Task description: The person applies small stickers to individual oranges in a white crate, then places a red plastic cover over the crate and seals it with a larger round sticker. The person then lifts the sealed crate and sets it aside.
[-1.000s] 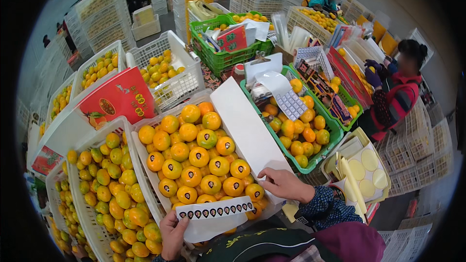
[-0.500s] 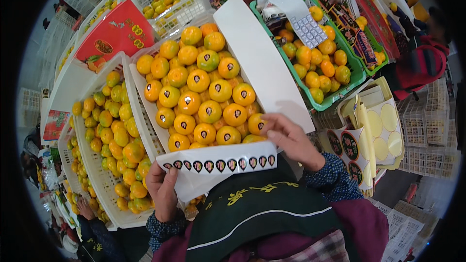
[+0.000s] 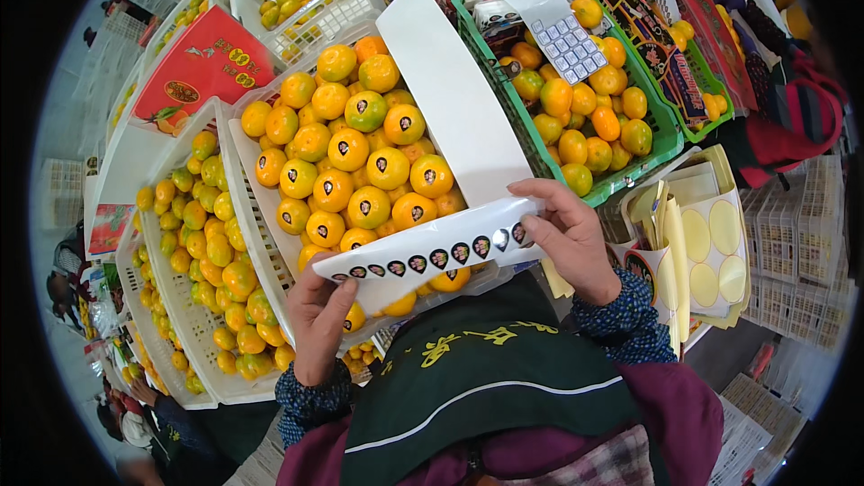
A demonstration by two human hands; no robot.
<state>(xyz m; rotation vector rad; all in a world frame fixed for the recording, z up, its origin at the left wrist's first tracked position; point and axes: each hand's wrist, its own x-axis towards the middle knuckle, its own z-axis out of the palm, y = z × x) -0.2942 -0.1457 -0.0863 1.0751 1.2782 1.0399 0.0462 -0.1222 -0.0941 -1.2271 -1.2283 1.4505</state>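
The left hand (image 3: 319,319) and right hand (image 3: 578,243), seen in my head view, are nearly closed, thumb against fingers, each pinching one end of the white sticker strip (image 3: 428,243). It spans above the oranges (image 3: 348,150) nearest the body. I judge the step in hand to be steadying the strip; the next move calls for light, precise fingertips
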